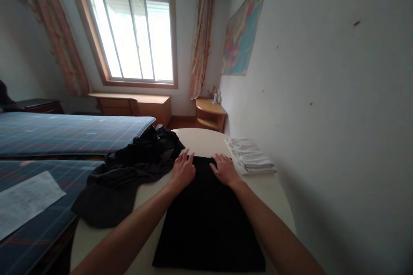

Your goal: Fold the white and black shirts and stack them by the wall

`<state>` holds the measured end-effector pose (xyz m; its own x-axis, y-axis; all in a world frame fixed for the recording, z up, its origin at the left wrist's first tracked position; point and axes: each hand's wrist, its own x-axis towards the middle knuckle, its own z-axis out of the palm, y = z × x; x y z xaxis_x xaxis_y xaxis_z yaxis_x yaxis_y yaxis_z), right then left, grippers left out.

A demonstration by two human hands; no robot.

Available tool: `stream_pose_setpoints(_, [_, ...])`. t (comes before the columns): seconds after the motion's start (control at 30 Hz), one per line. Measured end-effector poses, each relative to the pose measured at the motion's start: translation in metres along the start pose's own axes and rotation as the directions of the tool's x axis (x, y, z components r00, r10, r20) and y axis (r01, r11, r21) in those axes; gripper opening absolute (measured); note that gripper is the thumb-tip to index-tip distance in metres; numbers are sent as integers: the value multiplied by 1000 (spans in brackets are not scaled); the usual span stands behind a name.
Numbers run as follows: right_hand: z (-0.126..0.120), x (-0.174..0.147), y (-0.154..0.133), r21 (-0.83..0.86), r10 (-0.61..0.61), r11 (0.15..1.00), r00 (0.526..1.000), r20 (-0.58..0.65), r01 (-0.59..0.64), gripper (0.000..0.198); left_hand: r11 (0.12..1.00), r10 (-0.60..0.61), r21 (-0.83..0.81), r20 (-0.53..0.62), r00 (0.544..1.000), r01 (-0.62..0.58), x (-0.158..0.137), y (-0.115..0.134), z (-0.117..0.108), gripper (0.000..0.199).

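Cloth (209,223), black and folded into a flat panel, lies on the pale, round-edged table (285,206) right in front of me, its long sides running away from my viewpoint. Through the head camera I have my left hand (183,172) at its far left corner and my right hand (225,169) at its far right corner, both palms down. Each grip is wide and loose — fingers extended and somewhat spread, resting at the fabric. Just beyond my left hand, a rumpled heap of dark clothes (121,180) spreads over the table's left side. Near my right hand sits a folded white cloth (250,157), close to the wall. Farther left, a printed paper (30,202) lies on a blue plaid mattress (80,172).
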<state>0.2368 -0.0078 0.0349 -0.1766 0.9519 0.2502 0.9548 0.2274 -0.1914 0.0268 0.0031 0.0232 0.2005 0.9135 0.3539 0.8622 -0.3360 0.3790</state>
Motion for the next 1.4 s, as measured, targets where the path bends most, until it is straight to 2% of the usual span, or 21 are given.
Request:
stream_pose_setpoints(0.07, [5,-7,-6,32,-34,999,993,114,30,55,992,104,60,96,990,-110,-8,5,6,54])
stream_pose_setpoints(0.17, [12,-15,-5,56,-24,998,975,221,11,61,991,65,104,211,975,-89,-12,2,15,53])
stream_pose_setpoints(0.33, [6,-11,-3,11,84,996,963,257,-90,69,987,-1,159,191,982,-30,-9,-2,22,59])
stream_pose_setpoints(0.47, [-5,5,-22,-49,212,977,893,397,-209,68,981,-24,195,216,976,-19,-12,2,19,59])
stream_pose_setpoints(0.53, [-5,11,-35,-68,268,962,865,424,-265,67,981,-38,192,248,968,-11,-11,3,17,59])
stream_pose_setpoints(0.63, [7,9,-49,-69,332,941,874,356,-330,67,982,-71,186,292,954,16,-3,4,15,60])
stream_pose_setpoints(0.73, [22,-4,-52,-24,345,938,925,162,-346,66,977,-148,195,317,937,88,8,11,18,60])
stream_pose_setpoints(0.8, [28,-11,-47,12,324,945,942,88,-327,64,968,-200,207,294,935,142,11,17,22,57])
stream_pose_setpoints(1.0, [20,-15,-30,42,329,942,941,77,-333,66,959,-208,225,154,966,170,-2,26,26,59])
stream_pose_setpoints(1.2, [16,-12,-20,8,402,915,915,44,-403,66,959,-197,236,147,969,159,2,15,27,60])
stream_pose_setpoints(1.4, [20,-7,-7,16,374,927,927,29,-374,58,965,-135,248,183,974,87,10,-1,24,57])
